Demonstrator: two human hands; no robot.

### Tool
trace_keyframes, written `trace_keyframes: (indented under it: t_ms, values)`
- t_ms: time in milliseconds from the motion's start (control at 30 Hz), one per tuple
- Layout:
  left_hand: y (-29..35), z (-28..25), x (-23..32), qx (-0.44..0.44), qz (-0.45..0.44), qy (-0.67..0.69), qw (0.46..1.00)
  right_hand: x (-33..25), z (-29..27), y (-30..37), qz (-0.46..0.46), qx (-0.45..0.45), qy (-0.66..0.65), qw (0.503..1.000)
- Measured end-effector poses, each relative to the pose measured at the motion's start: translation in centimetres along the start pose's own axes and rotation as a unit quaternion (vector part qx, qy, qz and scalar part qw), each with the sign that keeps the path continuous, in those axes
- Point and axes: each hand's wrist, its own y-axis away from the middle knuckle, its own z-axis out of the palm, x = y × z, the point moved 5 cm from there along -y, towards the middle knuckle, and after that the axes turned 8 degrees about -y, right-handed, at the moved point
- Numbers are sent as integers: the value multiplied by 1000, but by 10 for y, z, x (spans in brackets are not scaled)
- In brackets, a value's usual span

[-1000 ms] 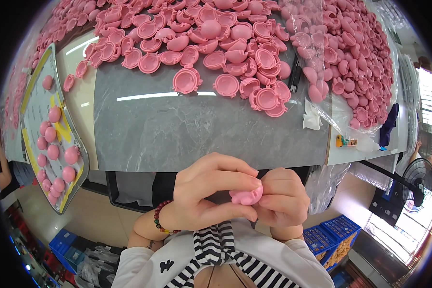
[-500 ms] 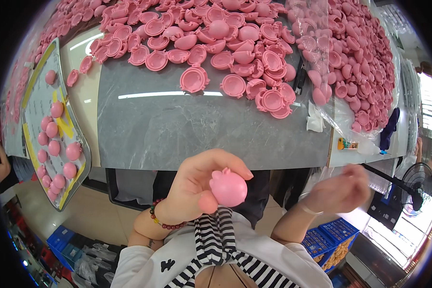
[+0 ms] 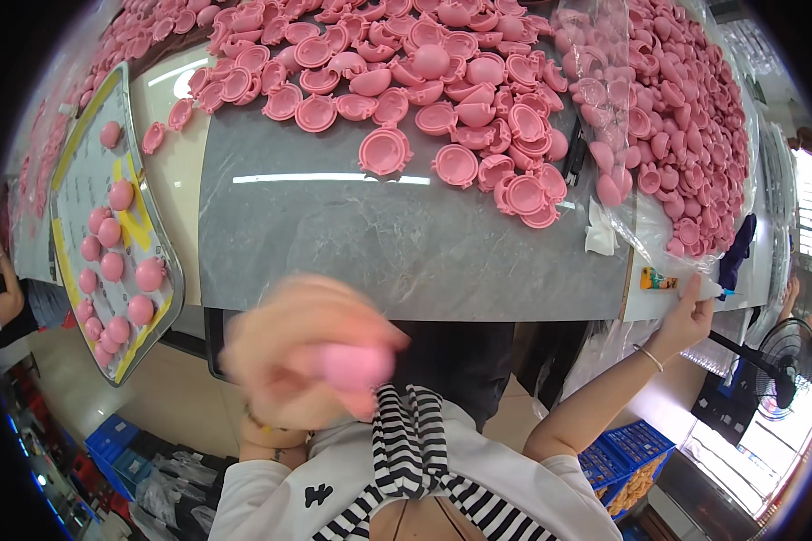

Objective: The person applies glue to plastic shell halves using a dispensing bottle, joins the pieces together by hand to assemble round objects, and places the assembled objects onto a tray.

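My left hand (image 3: 289, 361) is smeared by motion in front of my chest, its fingers wrapped round a pink plastic ball (image 3: 356, 365). At the table's right edge, my right hand (image 3: 686, 322) has its fingertips closed on a small whitish squeeze bottle (image 3: 707, 287) with a blue tip. Part of that bottle is hidden by the fingers. Beyond my hands, many open pink half-shells (image 3: 384, 151) lie heaped on the grey marbled tabletop (image 3: 406, 243).
On the left, a tray (image 3: 173, 270) with yellow tape carries several closed pink balls (image 3: 149, 275). A clear plastic bag (image 3: 604, 108) of pink shells lies far right. Near the bottle are a yellow-green item (image 3: 659, 279), white tissue (image 3: 600, 230) and a black fan (image 3: 785, 361).
My right hand has moved right and forward to the squeeze bottle and closed on it. My left hand has shifted left with the pink ball. The view has turned slightly.
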Motion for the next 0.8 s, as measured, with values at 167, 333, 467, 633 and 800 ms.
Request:
trace_keyframes:
  t_ms: [167,333,467,633,800]
  values:
    - [14,-120,21,242,-92,-617,743,-28,1,20,-58,59,-172,982]
    - [-1,-103,16,215,-76,-656,720,-57,20,63,-60,46,-236,969]
    - [-31,2,1,-15,5,-516,857,-77,37,97,-134,-71,-307,940]
    - [-36,18,-14,-48,9,-490,870,-99,46,121,-138,-139,-297,935]
    - [-23,11,-2,60,29,-359,931,-112,52,136,-64,-173,-382,906]
